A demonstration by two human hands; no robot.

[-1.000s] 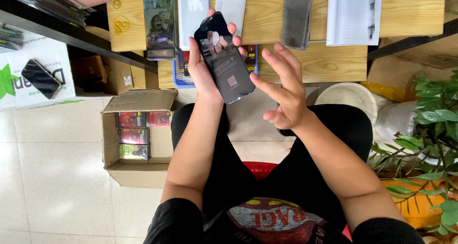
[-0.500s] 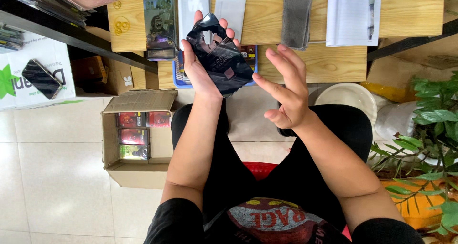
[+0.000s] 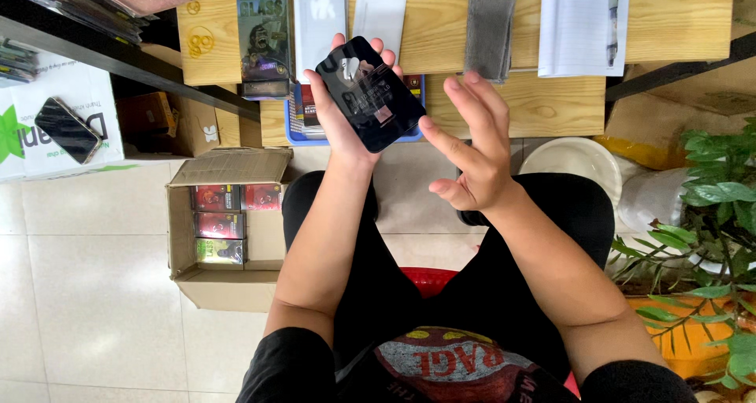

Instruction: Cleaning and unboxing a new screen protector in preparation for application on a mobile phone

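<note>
My left hand (image 3: 340,119) holds a flat black glossy panel, shaped like a phone screen protector (image 3: 368,92), tilted in front of the wooden table's edge. Its surface reflects light. My right hand (image 3: 471,147) hovers just right of it, fingers spread, holding nothing and not touching the panel. I sit on a red stool (image 3: 429,277), in black shorts.
The wooden table (image 3: 551,104) carries a dark printed package (image 3: 262,37), clear sleeves (image 3: 319,17), a grey cloth (image 3: 488,34), a white notepad (image 3: 579,25) and a blue tray (image 3: 303,123). An open cardboard box (image 3: 224,237) with small packages stands on the tiled floor at left. Plants (image 3: 709,214) stand at right.
My left hand has turned the black panel from crumpled-looking and angled to flat and facing me. My right hand shifted slightly closer to it.
</note>
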